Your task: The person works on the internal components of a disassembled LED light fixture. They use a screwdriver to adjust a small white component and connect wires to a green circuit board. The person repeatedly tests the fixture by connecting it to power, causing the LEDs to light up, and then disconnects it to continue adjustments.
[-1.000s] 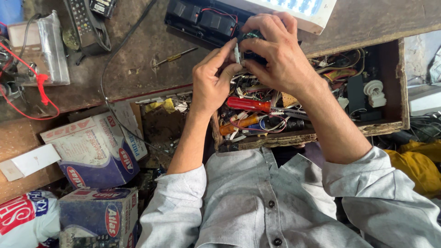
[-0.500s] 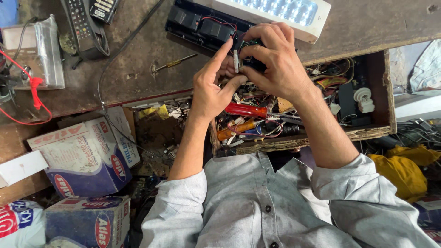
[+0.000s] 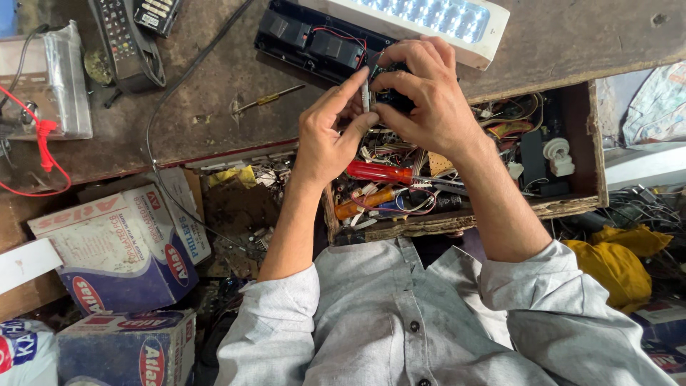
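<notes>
Head view. Both hands meet over the open black lamp base [image 3: 314, 43] at the far edge of the table [image 3: 207, 107]. Right hand [image 3: 425, 96] is curled around a small dark part [image 3: 393, 82]; its fingers [image 3: 418, 57] are closed tight on it, the palm hiding most of it. Left hand [image 3: 329, 136] has its forefinger stretched up and its thumb pressed against a thin white piece [image 3: 365, 94] beside that part — a light pinch, other fingers loosely bent.

Since the earlier frames both hands sit in much the same grip; only the view has shifted, so the white lamp cover [image 3: 421, 21] now shows more fully. The work looks unchanged — still fine handling at the part, red wire [image 3: 343, 36] running to it.

Below the hands, an open drawer [image 3: 572, 143] holds a red screwdriver [image 3: 379, 172], wires and oddments. A yellow-handled screwdriver [image 3: 271, 98] lies on the table to the left; remotes [image 3: 125, 36] are further off.
</notes>
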